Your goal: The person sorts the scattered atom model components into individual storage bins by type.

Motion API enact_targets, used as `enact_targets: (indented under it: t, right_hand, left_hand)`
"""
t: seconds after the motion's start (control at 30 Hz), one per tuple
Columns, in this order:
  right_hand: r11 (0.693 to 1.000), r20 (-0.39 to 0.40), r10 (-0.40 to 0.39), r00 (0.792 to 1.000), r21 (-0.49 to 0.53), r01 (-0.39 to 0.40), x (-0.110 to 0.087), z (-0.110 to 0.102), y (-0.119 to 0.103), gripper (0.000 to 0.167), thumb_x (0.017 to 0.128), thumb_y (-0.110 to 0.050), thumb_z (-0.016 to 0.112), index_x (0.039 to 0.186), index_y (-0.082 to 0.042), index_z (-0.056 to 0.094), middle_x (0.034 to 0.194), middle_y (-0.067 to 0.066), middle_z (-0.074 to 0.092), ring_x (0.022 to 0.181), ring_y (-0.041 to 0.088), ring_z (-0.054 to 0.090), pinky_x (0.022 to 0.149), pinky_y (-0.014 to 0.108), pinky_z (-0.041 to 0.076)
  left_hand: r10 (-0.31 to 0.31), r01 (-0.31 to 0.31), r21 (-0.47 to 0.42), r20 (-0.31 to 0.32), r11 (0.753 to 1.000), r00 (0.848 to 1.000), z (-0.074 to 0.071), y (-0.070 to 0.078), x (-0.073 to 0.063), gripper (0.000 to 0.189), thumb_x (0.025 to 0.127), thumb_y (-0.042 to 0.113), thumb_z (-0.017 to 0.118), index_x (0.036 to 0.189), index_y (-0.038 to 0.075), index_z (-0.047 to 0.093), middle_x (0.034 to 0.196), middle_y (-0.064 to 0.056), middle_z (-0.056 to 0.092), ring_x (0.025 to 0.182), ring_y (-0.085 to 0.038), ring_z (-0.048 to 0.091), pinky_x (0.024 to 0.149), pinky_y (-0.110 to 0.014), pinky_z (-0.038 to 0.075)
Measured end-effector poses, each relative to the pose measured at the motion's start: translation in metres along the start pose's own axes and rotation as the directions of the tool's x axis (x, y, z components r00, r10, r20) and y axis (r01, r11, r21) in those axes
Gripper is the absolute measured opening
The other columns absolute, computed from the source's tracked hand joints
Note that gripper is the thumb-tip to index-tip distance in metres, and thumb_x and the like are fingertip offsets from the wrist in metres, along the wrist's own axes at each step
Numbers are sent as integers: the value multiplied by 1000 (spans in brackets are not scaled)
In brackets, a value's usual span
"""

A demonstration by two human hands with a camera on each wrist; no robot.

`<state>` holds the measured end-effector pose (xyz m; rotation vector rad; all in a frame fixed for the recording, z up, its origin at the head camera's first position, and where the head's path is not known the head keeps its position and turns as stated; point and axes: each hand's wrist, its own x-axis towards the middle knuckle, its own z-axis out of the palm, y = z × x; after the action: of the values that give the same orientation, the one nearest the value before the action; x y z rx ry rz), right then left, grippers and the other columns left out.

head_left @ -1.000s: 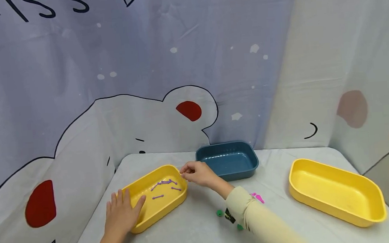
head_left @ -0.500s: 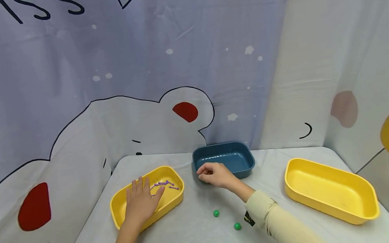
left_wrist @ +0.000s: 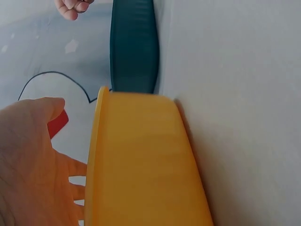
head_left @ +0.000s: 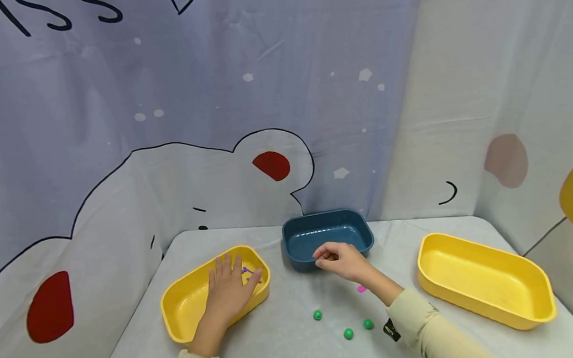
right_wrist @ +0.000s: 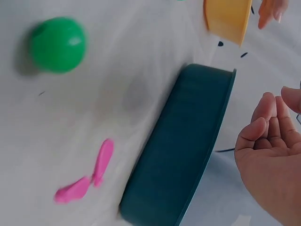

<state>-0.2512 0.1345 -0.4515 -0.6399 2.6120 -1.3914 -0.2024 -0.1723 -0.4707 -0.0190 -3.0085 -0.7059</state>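
Observation:
My left hand (head_left: 228,293) is spread flat over the left yellow tray (head_left: 177,297), fingers straight and thumb out to the right. In the left wrist view, the hand's palm and thumb (left_wrist: 55,107) show above the tray's rim. Small purple sticks with knobbed ends (head_left: 245,270) lie in the tray, partly hidden by the hand. My right hand (head_left: 344,261) hovers in front of the dark blue tray (head_left: 297,262), its fingers loosely curled with nothing visible in them. Below it, on the table, lies a small pink two-lobed piece (right_wrist: 103,162).
Several green beads (head_left: 317,315) lie on the white-covered table between the arms. A second yellow tray (head_left: 488,287) stands at the right. Behind the table hangs a printed curtain (head_left: 199,68).
My left hand has moved right, from the tray's left side to over its middle. My right hand has moved right, from the yellow tray's end to the front of the blue tray.

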Motion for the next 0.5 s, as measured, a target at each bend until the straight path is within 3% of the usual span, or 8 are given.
enact_targets:
  t: [0.3,0.5]
  right_hand:
    - [1000,-34,29,999,4,-29,-21,-13,19,14,95,-17,71,108,-10,73,92,-3,70,81,13,63,71,24,53]
    - [998,-49,66,997,22,-65,-39,-25,29,14,95,-15,71,109,-12,72,94,-1,70,83,16,63,72,23,54]
  left_hand:
    - [32,-32,20,-7,999,999,14,22,9,86,101,61,46,157,-1,30,166,-27,14,153,-49,5,122,-64,4]
    - [56,-56,47,13,997,998,25,40,23,88,99,66,45,160,5,28,169,-20,11,156,-42,2,124,-59,3]
